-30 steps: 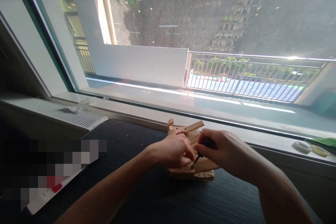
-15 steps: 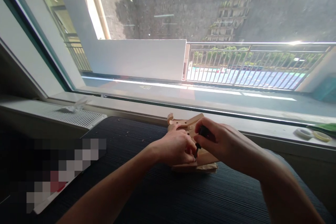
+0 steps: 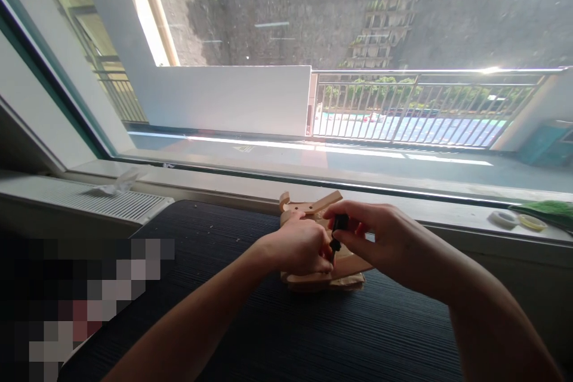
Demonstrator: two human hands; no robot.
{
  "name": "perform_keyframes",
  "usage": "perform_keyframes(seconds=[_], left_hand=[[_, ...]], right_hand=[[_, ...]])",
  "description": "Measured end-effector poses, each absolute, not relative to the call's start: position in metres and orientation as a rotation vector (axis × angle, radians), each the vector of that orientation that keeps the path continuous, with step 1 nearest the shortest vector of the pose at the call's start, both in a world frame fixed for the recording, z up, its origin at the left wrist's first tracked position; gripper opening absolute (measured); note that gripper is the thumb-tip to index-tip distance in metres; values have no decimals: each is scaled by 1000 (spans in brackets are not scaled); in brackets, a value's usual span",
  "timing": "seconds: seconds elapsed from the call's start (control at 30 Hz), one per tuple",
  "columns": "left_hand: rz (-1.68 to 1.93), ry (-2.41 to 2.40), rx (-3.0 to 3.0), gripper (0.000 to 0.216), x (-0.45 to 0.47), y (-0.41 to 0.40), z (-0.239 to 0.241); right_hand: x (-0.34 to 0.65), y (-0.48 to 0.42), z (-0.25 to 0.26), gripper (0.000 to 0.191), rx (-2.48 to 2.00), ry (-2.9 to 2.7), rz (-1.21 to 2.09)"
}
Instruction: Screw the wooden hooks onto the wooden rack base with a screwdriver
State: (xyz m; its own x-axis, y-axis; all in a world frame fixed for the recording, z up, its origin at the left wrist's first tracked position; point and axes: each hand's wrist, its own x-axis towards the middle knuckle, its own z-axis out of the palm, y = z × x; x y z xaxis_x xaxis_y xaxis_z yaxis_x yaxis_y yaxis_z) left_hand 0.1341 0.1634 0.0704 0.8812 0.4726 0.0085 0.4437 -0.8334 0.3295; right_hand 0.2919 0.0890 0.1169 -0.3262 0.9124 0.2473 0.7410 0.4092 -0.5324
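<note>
A light wooden frame (image 3: 351,264) with curved arms and small dark holes lies on brown wrapping (image 3: 351,282) on the dark table. Across it rests my left hand (image 3: 298,245), closed on the wood, its thumb and fingertips bunched near one corner. My right hand (image 3: 385,233) is closed round the black handle of a screwdriver (image 3: 341,227). The screwdriver slants down, and its tip end meets the wood right beside my left fingertips. Those fingers partly hide the tip, so no screw can be made out there.
The dark ribbed table (image 3: 250,334) reaches to the window sill (image 3: 242,188). Two tape rolls (image 3: 504,219) lie on the sill at right. A clear plastic bag (image 3: 119,183) rests on the white radiator (image 3: 134,206) at left. A blurred-out patch (image 3: 102,298) covers the left table edge.
My right fingers have shifted on the screwdriver handle, which now stands more upright. My left hand stays on the wood. The whole view has moved slightly, putting things a little further left.
</note>
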Motion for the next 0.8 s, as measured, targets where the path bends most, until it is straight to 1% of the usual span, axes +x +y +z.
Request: perform_keyframes(seconds=[0.17,0.37,0.5,0.63,0.8], left_hand=[[94,627,2750,10,135,162,73],[215,608,2758,11,131,157,72],[210,597,2788,11,131,157,72],[244,567,2816,11,130,156,72],[279,567,2837,12,130,154,71]], right_hand=[[294,88,119,22,-1395,-2161,505],[293,87,122,20,-1405,-2165,484],[295,91,119,9,-1463,-2162,399],[294,95,116,18,-1561,-2127,279],[289,94,117,19,-1553,-2156,271]])
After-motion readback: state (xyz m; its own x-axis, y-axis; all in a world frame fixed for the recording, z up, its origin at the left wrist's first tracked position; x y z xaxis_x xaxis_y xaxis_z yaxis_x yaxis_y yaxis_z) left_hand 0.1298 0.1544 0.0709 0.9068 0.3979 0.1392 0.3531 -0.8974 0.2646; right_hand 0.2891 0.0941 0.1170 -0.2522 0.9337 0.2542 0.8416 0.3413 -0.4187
